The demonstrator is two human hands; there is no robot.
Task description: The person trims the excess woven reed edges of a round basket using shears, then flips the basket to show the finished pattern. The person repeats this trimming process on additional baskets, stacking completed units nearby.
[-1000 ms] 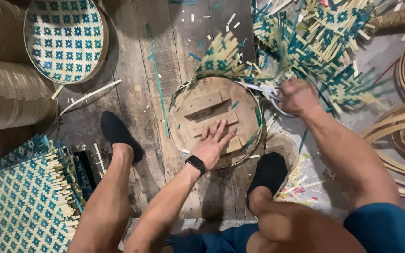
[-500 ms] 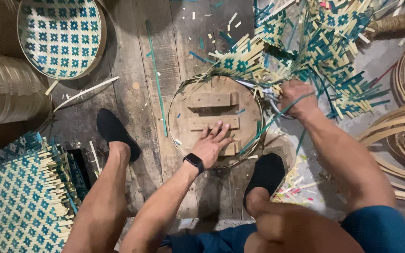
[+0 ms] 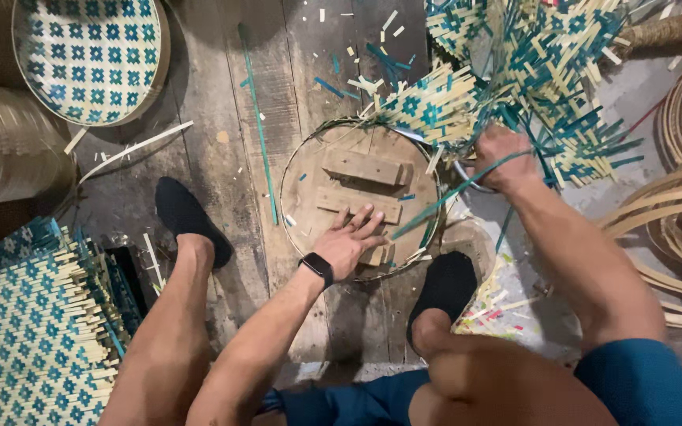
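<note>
2 hands work over a round wooden form (image 3: 361, 193) on the plank floor (image 3: 215, 118). Left hand (image 3: 350, 241) lies flat on the form's lower edge, fingers spread — a black watch (image 3: 318, 269) on the wrist. Right hand (image 3: 505, 159) has its fingers closed around the edge of a teal-and-cream woven mat (image 3: 507, 75) at the form's upper right rim. Finished woven tray (image 3: 88, 55) sits well apart, top left.

Round wooden form (image 3: 361, 185), flat on floor; teal-cream woven bamboo mat (image 3: 515, 71) raised, tilted, over its far edge.
</note>
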